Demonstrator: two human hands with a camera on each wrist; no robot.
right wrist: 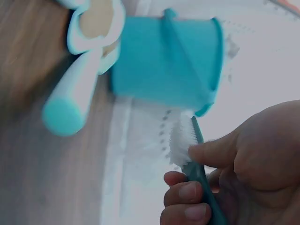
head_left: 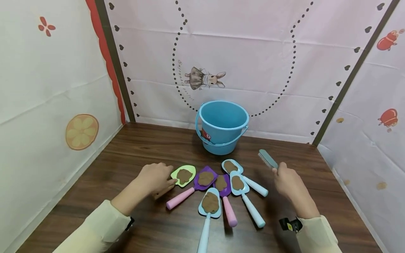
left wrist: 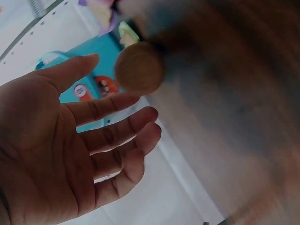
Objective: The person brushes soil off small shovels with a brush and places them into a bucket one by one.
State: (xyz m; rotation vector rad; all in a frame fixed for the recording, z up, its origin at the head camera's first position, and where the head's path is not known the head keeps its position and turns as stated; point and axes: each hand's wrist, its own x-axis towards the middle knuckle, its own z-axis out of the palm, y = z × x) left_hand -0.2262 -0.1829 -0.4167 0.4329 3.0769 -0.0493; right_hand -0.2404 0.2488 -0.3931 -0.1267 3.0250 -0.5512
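My left hand (head_left: 155, 178) is over a small toy shovel with a light green blade (head_left: 191, 169) and a brown handle (head_left: 166, 191). In the left wrist view its fingers (left wrist: 110, 133) are spread and loosely bent, with the handle's round end (left wrist: 139, 68) just beyond the fingertips. On the other side, my right hand (head_left: 289, 181) holds a grey-green brush (head_left: 265, 156) raised. The right wrist view shows the fingers curled round its handle (right wrist: 206, 190), the thumb at the base of the white bristles (right wrist: 180, 143).
Several more toy shovels lie fanned between the hands: purple ones with pink handles (head_left: 181, 199) and light blue ones (head_left: 254, 211). Each blade bears a brown lump (head_left: 210, 202). Behind them stands a blue bucket (head_left: 221, 133), handle down. Printed cloth walls (head_left: 152, 102) enclose the wooden table (head_left: 142, 144).
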